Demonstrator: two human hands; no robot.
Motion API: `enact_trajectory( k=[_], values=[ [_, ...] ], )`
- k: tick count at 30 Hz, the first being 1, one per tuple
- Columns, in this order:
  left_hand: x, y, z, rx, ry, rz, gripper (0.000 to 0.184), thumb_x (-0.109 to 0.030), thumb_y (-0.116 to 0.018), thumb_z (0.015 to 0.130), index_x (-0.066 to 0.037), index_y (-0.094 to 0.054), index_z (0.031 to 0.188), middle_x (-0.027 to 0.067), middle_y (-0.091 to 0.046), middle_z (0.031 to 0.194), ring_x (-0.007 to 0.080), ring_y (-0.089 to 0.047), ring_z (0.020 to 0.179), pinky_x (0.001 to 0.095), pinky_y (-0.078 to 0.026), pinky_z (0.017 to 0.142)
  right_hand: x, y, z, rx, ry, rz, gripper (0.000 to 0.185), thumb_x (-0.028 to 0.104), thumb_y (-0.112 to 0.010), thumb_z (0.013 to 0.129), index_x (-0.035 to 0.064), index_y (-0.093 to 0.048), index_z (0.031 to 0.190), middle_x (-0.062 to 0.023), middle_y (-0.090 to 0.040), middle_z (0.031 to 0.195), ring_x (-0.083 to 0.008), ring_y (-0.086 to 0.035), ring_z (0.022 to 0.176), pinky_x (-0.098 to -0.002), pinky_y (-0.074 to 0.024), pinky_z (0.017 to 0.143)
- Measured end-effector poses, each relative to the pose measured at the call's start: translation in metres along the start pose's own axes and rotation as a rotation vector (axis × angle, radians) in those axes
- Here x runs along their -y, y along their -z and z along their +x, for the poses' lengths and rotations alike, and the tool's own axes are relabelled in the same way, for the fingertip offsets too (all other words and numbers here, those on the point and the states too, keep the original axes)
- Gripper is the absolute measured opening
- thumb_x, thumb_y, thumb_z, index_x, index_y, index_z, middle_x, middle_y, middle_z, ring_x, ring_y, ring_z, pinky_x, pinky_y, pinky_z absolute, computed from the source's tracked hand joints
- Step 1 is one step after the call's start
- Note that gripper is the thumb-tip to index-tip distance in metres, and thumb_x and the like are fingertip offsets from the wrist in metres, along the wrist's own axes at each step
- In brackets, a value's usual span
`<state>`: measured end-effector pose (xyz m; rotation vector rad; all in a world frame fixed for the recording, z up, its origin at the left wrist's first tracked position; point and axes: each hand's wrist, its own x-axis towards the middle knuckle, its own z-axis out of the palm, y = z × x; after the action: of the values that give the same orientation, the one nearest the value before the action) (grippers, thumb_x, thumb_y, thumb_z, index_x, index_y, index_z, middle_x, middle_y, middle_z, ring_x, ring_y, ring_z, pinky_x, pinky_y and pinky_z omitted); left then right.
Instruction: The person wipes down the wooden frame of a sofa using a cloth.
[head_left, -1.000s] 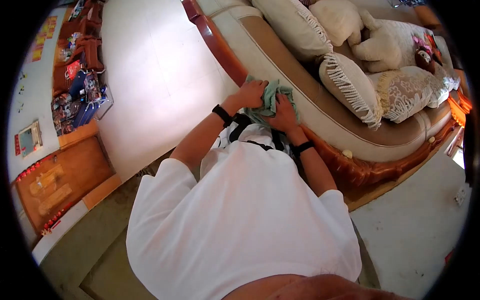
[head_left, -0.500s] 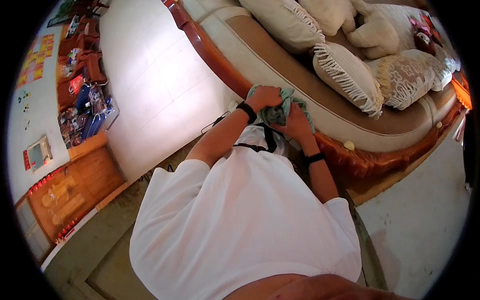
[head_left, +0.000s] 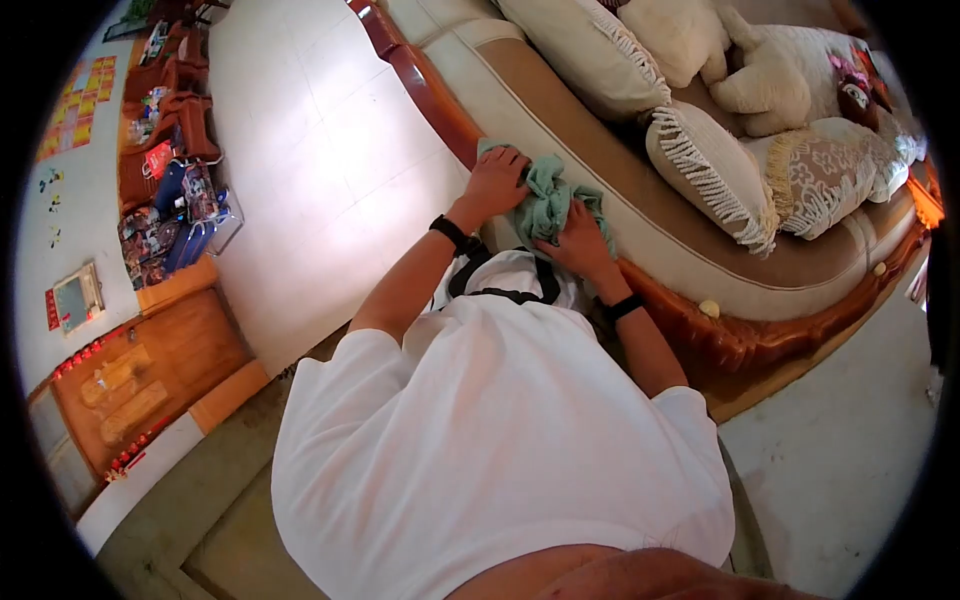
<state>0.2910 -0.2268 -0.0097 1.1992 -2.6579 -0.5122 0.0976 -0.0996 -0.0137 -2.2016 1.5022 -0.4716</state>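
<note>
A crumpled green cloth (head_left: 546, 205) lies bunched against the edge of the sofa, by its reddish-brown wooden trim (head_left: 425, 88). My left hand (head_left: 495, 182) grips the cloth's left part from above, fingers bent over it. On the cloth's lower right part, my right hand (head_left: 582, 240) is closed, with folds showing around the fingers. Both wrists wear black bands. The sofa's cream and brown seat (head_left: 640, 180) curves away to the right behind the cloth.
Fringed cushions (head_left: 710, 175) and a beige plush toy (head_left: 765, 85) rest on the sofa. Bags (head_left: 185, 215) and brown wooden chairs (head_left: 190, 120) stand along the left wall. An orange-brown door (head_left: 150, 375) is at the lower left.
Against half a second ago, my left hand has shifted left and its fingers lie flatter across the cloth. The cloth is spread wider between my hands. The view has also shifted slightly.
</note>
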Motion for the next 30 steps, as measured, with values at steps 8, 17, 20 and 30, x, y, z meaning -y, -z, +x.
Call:
enact_trajectory(
  k=[8,17,20,30],
  values=[
    [0.06,0.014,0.016,-0.144,-0.027,0.015,0.03,-0.025,-0.065,0.078,-0.009,-0.064,0.104,0.0082,-0.06,0.107,0.0285,-0.053,0.109,0.0428,-0.041,0.097,0.02,-0.001,0.05,0.145,-0.125,-0.074,0.063,0.045,-0.062,0.085,-0.0095,-0.058,0.116,-0.0241,-0.053,0.121,-0.0389,-0.052,0.109,-0.0457,-0.0482,0.092],
    [0.177,0.049,0.069,-0.183,-0.132,-0.162,0.016,-0.019,-0.06,0.079,-0.006,-0.067,0.087,0.008,-0.064,0.09,0.0286,-0.058,0.095,0.0435,-0.043,0.089,0.067,-0.01,0.122,0.364,-0.572,-0.258,0.072,0.056,-0.049,0.093,-0.0112,-0.06,0.115,-0.0237,-0.059,0.115,-0.0382,-0.055,0.107,-0.0444,-0.0525,0.082],
    [0.224,0.06,0.094,-0.172,-0.169,-0.206,0.016,-0.018,-0.06,0.079,-0.006,-0.067,0.087,0.0086,-0.065,0.09,0.0294,-0.058,0.094,0.0435,-0.044,0.087,0.082,-0.024,0.161,0.303,-0.664,-0.306,0.076,0.06,-0.045,0.093,-0.0114,-0.06,0.115,-0.0242,-0.059,0.116,-0.0384,-0.054,0.109,-0.0449,-0.0512,0.084],
    [0.36,0.063,0.173,-0.115,-0.198,-0.062,0.027,-0.024,-0.052,0.087,-0.005,-0.068,0.099,0.0145,-0.066,0.103,0.0354,-0.059,0.097,0.048,-0.045,0.09,0.067,-0.038,0.333,0.254,-0.552,-0.033,0.073,0.058,-0.045,0.095,-0.0099,-0.057,0.118,-0.0246,-0.06,0.116,-0.039,-0.057,0.109,-0.0469,-0.0507,0.09]
  ],
)
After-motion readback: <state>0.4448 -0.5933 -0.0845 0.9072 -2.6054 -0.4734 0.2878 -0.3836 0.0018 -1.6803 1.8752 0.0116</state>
